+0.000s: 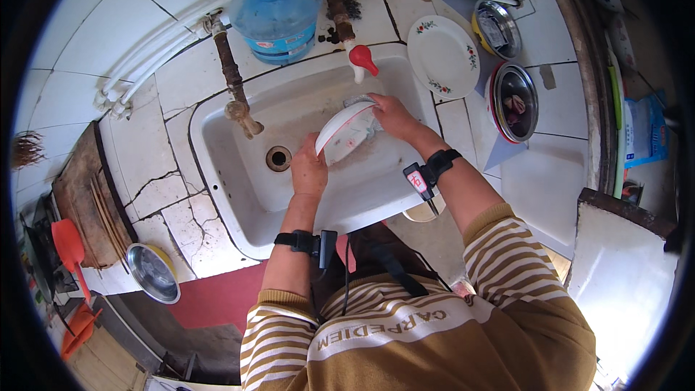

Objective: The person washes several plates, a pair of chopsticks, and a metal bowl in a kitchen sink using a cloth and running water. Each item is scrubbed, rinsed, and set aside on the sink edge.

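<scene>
A white plate [347, 133] with a floral pattern and a red line near its rim is held tilted above the sink basin. My left hand [310, 169] grips its near left end, the thumb along the rim. At the plate's right end my right hand [395, 117] is closed, pinching the rim together with a grey mesh scrubbing cloth [357, 100]. Part of the cloth shows beyond the rim; the rest is hidden behind the fingers and plate. Below lies the white ceramic sink [244, 184], its round drain [278, 158] left of my left hand.
A red-handled tap [362, 60] and a rusty-piped tap [241, 114] reach over the sink. Behind stands a blue water jug [277, 19]. An oval floral plate [442, 57] and metal bowls [513, 100] sit at right. Another bowl [153, 273] rests at the left counter edge.
</scene>
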Demonstrator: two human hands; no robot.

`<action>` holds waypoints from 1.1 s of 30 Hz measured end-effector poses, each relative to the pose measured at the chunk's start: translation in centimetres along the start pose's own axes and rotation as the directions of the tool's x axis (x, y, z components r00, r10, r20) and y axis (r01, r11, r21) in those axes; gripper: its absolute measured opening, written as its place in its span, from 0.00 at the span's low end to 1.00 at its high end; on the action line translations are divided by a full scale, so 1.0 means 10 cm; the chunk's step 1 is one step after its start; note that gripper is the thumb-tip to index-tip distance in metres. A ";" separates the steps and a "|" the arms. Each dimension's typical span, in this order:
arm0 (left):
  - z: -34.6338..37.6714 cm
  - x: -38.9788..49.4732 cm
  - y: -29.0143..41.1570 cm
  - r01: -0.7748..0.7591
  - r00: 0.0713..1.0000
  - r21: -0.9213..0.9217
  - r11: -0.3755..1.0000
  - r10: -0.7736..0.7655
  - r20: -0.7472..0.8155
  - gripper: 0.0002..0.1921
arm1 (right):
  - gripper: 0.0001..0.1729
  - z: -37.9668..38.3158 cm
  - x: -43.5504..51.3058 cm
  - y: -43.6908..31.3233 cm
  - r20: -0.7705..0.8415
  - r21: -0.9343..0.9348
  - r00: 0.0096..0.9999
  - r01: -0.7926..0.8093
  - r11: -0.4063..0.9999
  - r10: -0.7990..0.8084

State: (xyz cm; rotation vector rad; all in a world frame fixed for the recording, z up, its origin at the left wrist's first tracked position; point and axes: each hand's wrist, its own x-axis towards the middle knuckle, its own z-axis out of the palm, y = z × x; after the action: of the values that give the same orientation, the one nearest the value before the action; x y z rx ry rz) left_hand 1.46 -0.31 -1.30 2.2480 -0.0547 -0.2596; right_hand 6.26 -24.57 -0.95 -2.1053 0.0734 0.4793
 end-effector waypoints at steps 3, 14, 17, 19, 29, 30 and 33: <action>0.11 -0.01 -0.10 0.089 0.994 -0.171 0.981 -0.076 0.078 0.10 | 0.21 0.04 -0.03 0.20 0.038 0.097 0.992 -0.124 0.988 0.121; 0.27 0.13 -0.14 0.665 0.731 -0.725 0.182 -0.357 0.581 0.21 | 0.21 0.31 -0.66 -0.06 -0.039 0.486 0.960 -0.223 0.845 0.276; 0.36 0.24 -0.15 0.673 0.732 -0.680 0.291 -0.397 0.554 0.20 | 0.20 0.34 -0.81 -0.23 -0.310 0.190 0.931 -0.140 0.972 0.194; 0.43 0.29 -0.12 0.695 0.714 -0.609 0.383 -0.467 0.522 0.19 | 0.20 0.34 -0.89 -0.29 -0.409 0.091 0.886 -0.197 0.976 0.217; 0.24 -0.08 0.17 0.552 0.832 -0.686 0.474 -0.356 0.424 0.14 | 0.15 0.50 -0.81 0.22 -0.198 0.484 0.866 -0.320 0.814 0.459; 0.17 -0.09 0.16 0.488 0.873 -0.619 0.616 -0.346 0.343 0.15 | 0.14 0.52 -0.79 0.25 -0.078 0.519 0.826 -0.445 0.730 0.559; -0.08 -0.13 0.15 0.265 0.962 -0.123 0.956 -0.255 0.094 0.15 | 0.17 0.56 -0.74 0.29 -0.035 0.660 0.780 -0.451 0.600 0.624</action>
State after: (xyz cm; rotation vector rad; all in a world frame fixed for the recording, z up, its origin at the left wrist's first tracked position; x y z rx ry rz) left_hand 0.42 -0.50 0.57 2.1075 0.2141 -0.4777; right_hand -2.97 -22.57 -3.21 -1.4233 0.9466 0.4402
